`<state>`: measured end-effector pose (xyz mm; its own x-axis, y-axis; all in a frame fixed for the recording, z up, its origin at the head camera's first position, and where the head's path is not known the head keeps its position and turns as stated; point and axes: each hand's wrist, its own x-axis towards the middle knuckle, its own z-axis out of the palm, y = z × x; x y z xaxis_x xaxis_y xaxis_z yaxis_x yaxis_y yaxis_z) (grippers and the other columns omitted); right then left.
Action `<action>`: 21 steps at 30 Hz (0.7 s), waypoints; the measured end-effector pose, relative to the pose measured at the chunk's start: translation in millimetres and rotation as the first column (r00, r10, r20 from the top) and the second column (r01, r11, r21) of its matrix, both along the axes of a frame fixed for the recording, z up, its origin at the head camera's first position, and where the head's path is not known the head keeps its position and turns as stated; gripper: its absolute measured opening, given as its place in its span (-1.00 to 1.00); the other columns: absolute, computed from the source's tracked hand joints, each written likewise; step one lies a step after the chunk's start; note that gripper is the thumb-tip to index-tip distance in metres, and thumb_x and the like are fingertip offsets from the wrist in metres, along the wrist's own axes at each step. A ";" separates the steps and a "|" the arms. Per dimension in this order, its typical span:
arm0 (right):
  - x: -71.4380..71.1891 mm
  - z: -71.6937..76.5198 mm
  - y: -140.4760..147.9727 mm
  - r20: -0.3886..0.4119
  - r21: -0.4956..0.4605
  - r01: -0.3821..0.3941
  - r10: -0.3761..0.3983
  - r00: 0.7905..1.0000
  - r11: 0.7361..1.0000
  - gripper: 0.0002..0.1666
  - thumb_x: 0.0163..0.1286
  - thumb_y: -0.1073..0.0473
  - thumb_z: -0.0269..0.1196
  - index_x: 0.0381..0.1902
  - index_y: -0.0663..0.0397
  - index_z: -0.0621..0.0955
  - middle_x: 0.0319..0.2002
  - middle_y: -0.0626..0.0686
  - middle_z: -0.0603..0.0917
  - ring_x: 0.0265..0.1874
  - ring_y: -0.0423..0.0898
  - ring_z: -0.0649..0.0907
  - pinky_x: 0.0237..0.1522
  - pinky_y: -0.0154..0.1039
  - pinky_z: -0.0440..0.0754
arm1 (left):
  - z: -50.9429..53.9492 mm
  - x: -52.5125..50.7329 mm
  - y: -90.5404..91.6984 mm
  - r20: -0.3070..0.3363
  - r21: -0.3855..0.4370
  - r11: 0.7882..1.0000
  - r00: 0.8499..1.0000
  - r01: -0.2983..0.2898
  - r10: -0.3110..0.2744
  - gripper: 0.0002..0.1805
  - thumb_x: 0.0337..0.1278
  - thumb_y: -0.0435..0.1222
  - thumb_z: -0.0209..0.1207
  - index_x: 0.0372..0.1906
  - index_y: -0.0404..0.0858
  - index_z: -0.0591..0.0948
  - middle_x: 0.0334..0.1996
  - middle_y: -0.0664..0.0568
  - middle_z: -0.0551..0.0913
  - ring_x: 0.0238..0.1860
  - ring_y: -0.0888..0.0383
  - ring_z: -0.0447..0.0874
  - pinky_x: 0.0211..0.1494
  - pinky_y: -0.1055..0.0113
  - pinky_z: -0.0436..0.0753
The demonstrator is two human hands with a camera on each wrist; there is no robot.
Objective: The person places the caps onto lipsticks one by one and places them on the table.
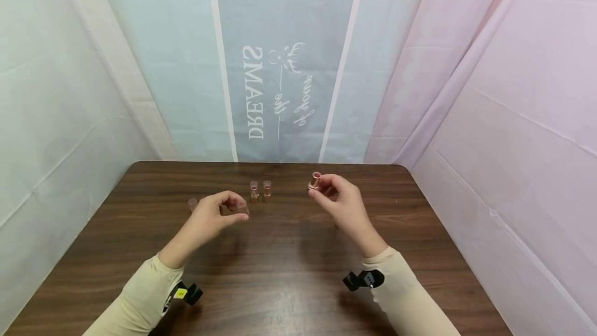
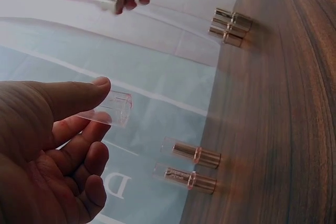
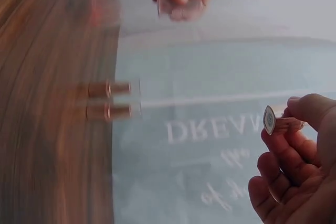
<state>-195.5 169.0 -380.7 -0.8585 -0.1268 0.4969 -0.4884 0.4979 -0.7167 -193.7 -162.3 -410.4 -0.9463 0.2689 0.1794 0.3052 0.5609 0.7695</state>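
Between thumb and fingers, my left hand [image 1: 212,217] pinches a clear plastic cap [image 2: 118,107]. My right hand [image 1: 342,204] holds a rose-gold lipstick tube [image 1: 315,180] without a cap, raised above the table; its round base [image 3: 269,120] shows in the right wrist view. Between the hands, farther back, two lipsticks [image 2: 197,155] with clear caps stand upright side by side. Another clear cap [image 1: 193,204] is on the table just left of my left hand. The left wrist view shows a group of gold lipstick tubes [image 2: 231,27] standing on the right side, mostly hidden by my right hand in the head view.
The dark wood-grain table [image 1: 280,274] ends at a light blue curtain [image 1: 289,66] with printed lettering. Pale cloth hangs [image 1: 503,144] along both sides. Each sleeve carries a black wrist camera [image 1: 364,279].
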 end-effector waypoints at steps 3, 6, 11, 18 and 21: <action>-2.7 -7.6 -19.2 0.007 -0.006 -0.049 0.049 0.999 0.999 -0.79 0.29 0.14 0.50 -0.17 0.01 0.71 -0.26 -0.07 0.74 -0.36 -0.16 0.64 -0.26 -0.23 0.66 | -1.5 -0.1 1.3 -0.004 -0.012 1.000 1.000 0.005 -0.005 -0.72 0.11 -0.11 0.50 -0.11 -0.02 0.70 -0.19 0.13 0.71 -0.22 0.09 0.60 -0.20 0.30 0.58; -2.5 -20.2 -33.9 0.043 -0.002 -0.068 0.068 0.997 0.998 -0.79 0.27 0.14 0.51 -0.18 -0.02 0.71 -0.27 -0.11 0.73 -0.35 -0.20 0.64 -0.25 -0.26 0.66 | -2.0 0.1 3.5 -0.013 -0.021 1.000 1.000 0.013 -0.013 -0.72 0.11 -0.12 0.50 -0.10 -0.03 0.70 -0.19 0.14 0.71 -0.21 0.13 0.60 -0.17 0.28 0.58; -3.2 -40.2 -51.0 0.075 0.015 -0.126 0.124 0.989 0.992 -0.80 0.27 0.11 0.51 -0.19 -0.07 0.71 -0.27 -0.12 0.71 -0.33 -0.21 0.64 -0.24 -0.26 0.66 | -1.2 0.1 4.7 -0.028 -0.017 1.000 0.999 0.020 -0.020 -0.71 0.11 -0.11 0.50 -0.10 -0.04 0.70 -0.21 0.14 0.71 -0.23 0.12 0.58 -0.20 0.30 0.57; -4.9 -53.9 -60.8 0.056 0.046 -0.173 0.170 0.984 0.984 -0.80 0.26 0.11 0.52 -0.20 -0.11 0.72 -0.26 -0.12 0.70 -0.25 -0.09 0.69 -0.21 -0.17 0.67 | -0.2 0.8 6.7 -0.075 0.003 1.000 0.997 0.009 -0.009 -0.73 0.09 -0.16 0.51 -0.12 0.00 0.70 -0.25 0.16 0.68 -0.33 0.12 0.53 -0.30 0.33 0.51; -5.1 -59.6 -64.0 0.068 0.065 -0.181 0.177 0.982 0.981 -0.81 0.27 0.08 0.51 -0.21 -0.15 0.71 -0.26 -0.18 0.70 -0.23 -0.12 0.69 -0.20 -0.20 0.66 | 2.2 2.9 7.0 -0.097 0.023 1.000 0.995 0.016 -0.014 -0.73 0.07 -0.16 0.52 -0.13 0.02 0.71 -0.25 0.16 0.68 -0.36 0.11 0.51 -0.33 0.35 0.49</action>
<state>-200.6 105.0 -440.4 -0.8476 -0.3141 0.4278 -0.5299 0.4568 -0.7145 -190.8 -155.2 -408.2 -0.9200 0.2776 0.2767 0.3875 0.5373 0.7491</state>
